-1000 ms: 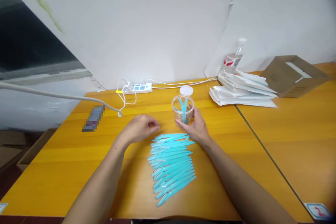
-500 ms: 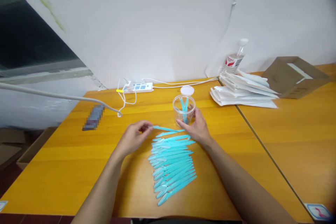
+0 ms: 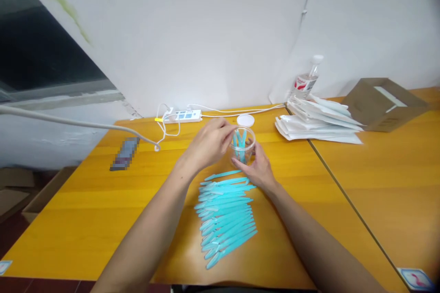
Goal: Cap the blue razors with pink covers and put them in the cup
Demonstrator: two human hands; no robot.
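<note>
A clear plastic jar [image 3: 250, 149] stands on the table with a few slim turquoise eyebrow razors [image 3: 242, 139] upright inside. My right hand [image 3: 260, 167] is wrapped round its lower right side, thumb in front. At the jar's left rim, my left hand [image 3: 212, 144] pinches one turquoise eyebrow razor, which points down into the jar; the fingertips partly cover it. Nearer me lies a row of many similar razors [image 3: 227, 213], side by side, with pale, clear-looking covers at their left ends. One razor [image 3: 222, 175] lies slightly apart at the row's top.
Behind the jar lies a round white lid [image 3: 245, 120]. A white power strip [image 3: 187, 116] with cables is by the wall. To the right are white packets [image 3: 319, 121], a bottle [image 3: 305, 83] and a cardboard box [image 3: 381, 105]. A blurred-out phone-like object [image 3: 124, 153] lies left.
My left hand has picked an eyebrow razor up from the top of the row and carried it up and right into the jar. My right hand still holds the jar in place.
</note>
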